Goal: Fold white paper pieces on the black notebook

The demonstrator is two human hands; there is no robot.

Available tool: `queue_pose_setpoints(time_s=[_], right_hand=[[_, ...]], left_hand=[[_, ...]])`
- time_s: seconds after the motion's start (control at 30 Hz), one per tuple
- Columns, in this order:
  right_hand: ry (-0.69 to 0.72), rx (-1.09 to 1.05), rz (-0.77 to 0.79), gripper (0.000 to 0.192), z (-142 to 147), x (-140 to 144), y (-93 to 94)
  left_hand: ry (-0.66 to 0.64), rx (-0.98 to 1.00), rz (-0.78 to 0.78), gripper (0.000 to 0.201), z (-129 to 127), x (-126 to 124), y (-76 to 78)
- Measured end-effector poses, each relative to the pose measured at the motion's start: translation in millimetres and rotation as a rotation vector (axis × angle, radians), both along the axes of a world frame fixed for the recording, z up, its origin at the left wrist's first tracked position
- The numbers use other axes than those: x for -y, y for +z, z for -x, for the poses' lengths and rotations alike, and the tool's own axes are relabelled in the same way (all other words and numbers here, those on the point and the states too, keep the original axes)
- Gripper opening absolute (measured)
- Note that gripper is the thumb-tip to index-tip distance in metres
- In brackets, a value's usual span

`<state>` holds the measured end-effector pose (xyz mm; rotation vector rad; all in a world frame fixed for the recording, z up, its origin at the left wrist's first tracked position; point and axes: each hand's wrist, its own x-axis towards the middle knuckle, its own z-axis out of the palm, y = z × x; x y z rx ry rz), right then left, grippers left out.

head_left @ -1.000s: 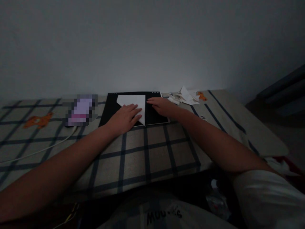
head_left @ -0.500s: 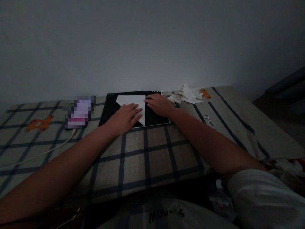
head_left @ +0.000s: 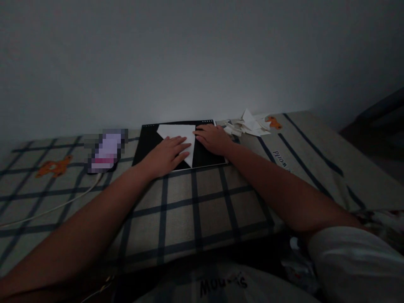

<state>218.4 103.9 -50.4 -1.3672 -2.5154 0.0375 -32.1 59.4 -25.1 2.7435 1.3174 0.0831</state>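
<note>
Left hand (head_left: 170,153) spread flat on a folded white paper sheet (head_left: 176,131), gripping nothing; right hand (head_left: 213,138) at its straight edge.
The sheet lies under the left hand and towards its 1 o'clock, at 9 o'clock from the right fingertips; whether those pinch it, I cannot tell. Its straight edge runs roughly 12 to 6, its point at 6. Beneath is a flat black board (head_left: 205,159); crumpled white paper pieces (head_left: 251,124) sit at the right hand's 2 o'clock.
</note>
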Motion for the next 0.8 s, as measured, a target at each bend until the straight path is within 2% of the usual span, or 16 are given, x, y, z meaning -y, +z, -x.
queue_pose_setpoints(time_s=[0.3,0.8], right_hand=[[0.003,0.021,-0.003,0.057,-2.1,1.4,1.0],[0.034,-0.005,-0.080,0.054,-6.3,2.3,-2.4]], left_hand=[[0.014,0.052,-0.023,0.069,6.4,4.1,-10.3],[0.002,0.024,-0.072,0.072,4.5,6.3,-14.7]])
